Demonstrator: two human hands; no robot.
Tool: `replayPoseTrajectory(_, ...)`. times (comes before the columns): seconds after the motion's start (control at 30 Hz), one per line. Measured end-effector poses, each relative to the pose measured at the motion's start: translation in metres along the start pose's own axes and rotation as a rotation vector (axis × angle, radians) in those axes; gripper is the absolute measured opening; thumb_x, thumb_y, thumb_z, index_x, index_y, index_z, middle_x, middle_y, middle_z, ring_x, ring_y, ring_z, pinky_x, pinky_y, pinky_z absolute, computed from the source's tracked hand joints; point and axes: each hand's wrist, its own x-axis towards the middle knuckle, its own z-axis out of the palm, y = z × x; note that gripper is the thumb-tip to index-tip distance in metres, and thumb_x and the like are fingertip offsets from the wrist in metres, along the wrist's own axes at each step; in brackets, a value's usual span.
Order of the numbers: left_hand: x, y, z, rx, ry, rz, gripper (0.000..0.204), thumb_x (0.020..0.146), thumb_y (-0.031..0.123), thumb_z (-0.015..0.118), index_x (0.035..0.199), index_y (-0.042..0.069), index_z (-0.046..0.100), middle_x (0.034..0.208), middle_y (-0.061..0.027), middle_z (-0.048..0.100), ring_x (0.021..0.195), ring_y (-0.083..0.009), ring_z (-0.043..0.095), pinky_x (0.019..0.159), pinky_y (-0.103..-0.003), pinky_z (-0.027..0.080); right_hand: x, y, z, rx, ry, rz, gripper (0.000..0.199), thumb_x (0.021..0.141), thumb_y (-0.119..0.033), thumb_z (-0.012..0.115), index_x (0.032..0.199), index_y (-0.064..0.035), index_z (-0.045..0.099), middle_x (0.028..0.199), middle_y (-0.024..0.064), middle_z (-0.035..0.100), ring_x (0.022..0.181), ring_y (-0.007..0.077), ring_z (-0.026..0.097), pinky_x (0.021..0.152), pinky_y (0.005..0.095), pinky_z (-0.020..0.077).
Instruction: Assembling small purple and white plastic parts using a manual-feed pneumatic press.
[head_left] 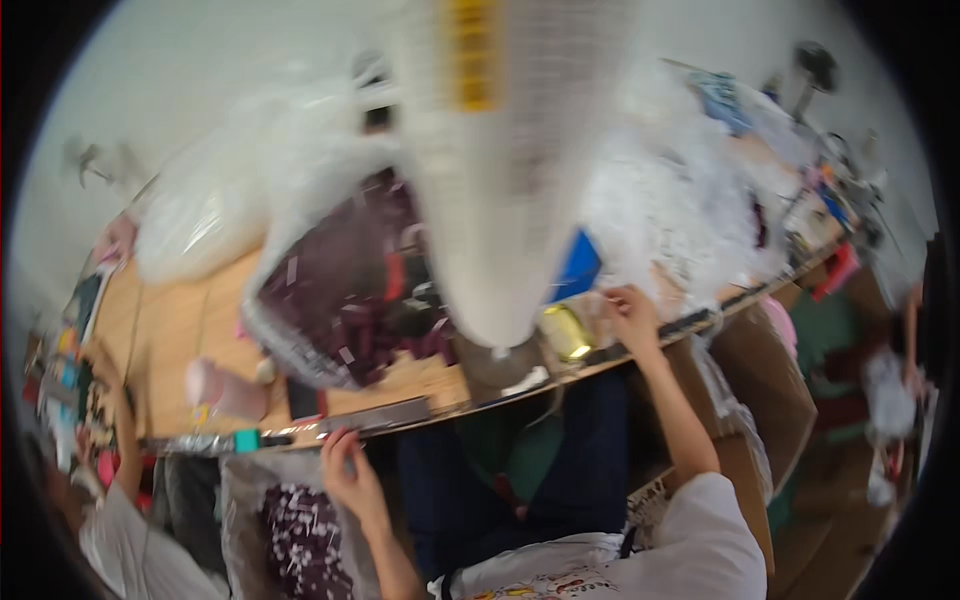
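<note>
My left hand [352,475] hangs by the table's front edge, above a plastic-lined box [245,490] holding many small dark purple pieces with white bits. Its fingers are apart, and I see nothing in them. Beside it on the edge lies a long grey strip [375,417]. My right hand [633,318] is over the table's edge at the right, fingers drawn together; whatever they hold is too blurred to make out. Close to it are a shiny gold object [566,333], a blue object [578,268] and a heap of clear small plastic bags [670,200].
A big white tapering object [500,200] with a yellow patch blocks the middle. Behind it sits a clear bag of dark purple pieces [330,270]. A pink cylinder [225,390] lies at the left. Another person's arm [122,440] reaches in there. Cardboard boxes [755,370] stand right.
</note>
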Motion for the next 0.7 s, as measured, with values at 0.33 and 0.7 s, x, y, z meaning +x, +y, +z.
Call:
replayPoseTrajectory(0.33, 0.079, -0.064, -0.015, 0.185, 0.137, -0.042, 0.034, 0.086, 0.002, 0.066, 0.119, -0.001, 0.066, 0.124, -0.0211, 0.062, 0.114, -0.0361, 0.06, 0.098, -0.042, 0.047, -0.013, 0.013, 0.018, 0.026, 0.129, -0.08, 0.01, 0.088, -0.002, 0.06, 0.095, 0.0023, 0.066, 0.086, 0.0091, 0.059, 0.069, 0.0172, 0.055, 0.058, 0.0298, 0.0425)
replayPoseTrajectory(0.7, 0.153, -0.092, 0.02, 0.648, -0.311, -0.067, 0.068, 0.064, 0.026, 0.086, 0.113, -0.003, 0.05, 0.121, -0.0255, 0.06, 0.119, -0.0445, 0.053, 0.1, -0.054, 0.041, -0.014, 0.006, 0.017, -0.098, 0.085, -0.1, 0.012, 0.091, -0.003, 0.061, 0.101, 0.0011, 0.066, 0.09, 0.0072, 0.06, 0.069, 0.0153, 0.056, 0.058, 0.0281, 0.0424)
